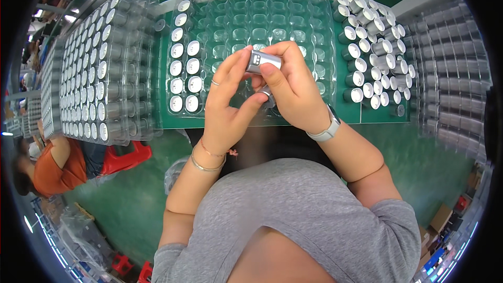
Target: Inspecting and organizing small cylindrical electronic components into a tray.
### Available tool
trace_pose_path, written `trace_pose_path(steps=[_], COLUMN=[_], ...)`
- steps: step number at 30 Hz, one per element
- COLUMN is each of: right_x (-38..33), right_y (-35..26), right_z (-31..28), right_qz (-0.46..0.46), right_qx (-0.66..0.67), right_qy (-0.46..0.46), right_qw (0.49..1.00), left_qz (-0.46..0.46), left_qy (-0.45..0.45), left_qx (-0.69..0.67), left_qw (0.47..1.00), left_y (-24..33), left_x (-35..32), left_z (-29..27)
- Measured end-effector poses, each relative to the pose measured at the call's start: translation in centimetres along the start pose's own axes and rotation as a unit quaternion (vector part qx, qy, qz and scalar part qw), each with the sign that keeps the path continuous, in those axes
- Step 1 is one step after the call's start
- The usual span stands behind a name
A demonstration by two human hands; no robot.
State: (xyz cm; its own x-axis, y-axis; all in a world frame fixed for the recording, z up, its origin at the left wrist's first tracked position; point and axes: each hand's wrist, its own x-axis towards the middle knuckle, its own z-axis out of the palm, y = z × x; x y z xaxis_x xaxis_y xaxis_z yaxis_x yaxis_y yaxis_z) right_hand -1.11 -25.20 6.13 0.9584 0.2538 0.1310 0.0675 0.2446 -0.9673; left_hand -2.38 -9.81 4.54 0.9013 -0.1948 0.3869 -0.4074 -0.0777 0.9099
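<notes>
In front of me, over the near edge of a clear moulded tray, my right hand grips a small silver-grey cylinder with dark markings on its side. Its thumb presses along the cylinder. From the left, my left hand has its fingertips closed against the cylinder's left end. Just below, between my left thumb and the right hand's curled fingers, shows a second grey piece, mostly hidden. White-ended grey cylinders fill the tray's left column and part of the column beside it.
Stacked trays of similar cylinders stand at the left. Loose cylinders crowd the green table's right side. More clear trays are stacked beyond them. A person in an orange top sits at far left by a red stool.
</notes>
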Motion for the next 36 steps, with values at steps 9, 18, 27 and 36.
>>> trace_pose_path(steps=[9,18,27,36], right_x=[-0.2,0.0,0.3,0.1], right_y=[0.9,0.9,-0.1,0.6], right_z=[-0.3,-0.2,-1.9,-2.7], right_qz=[-0.088,-0.039,-0.030,0.045], right_qx=[-0.075,0.032,0.008,0.047], right_qy=[-0.006,0.008,0.067,0.026], right_qw=[0.993,0.999,0.997,0.998], left_qz=[0.017,0.060,-0.071,-0.200], left_qy=[0.127,0.016,0.011,0.003], left_qx=[-0.108,0.107,-0.103,-0.226], left_qw=[0.986,0.992,0.992,0.953], left_y=[-1.1,-0.2,0.2,-0.3], left_x=[-0.5,0.3,0.7,2.4], left_z=[1.0,0.5,-0.8,-1.1])
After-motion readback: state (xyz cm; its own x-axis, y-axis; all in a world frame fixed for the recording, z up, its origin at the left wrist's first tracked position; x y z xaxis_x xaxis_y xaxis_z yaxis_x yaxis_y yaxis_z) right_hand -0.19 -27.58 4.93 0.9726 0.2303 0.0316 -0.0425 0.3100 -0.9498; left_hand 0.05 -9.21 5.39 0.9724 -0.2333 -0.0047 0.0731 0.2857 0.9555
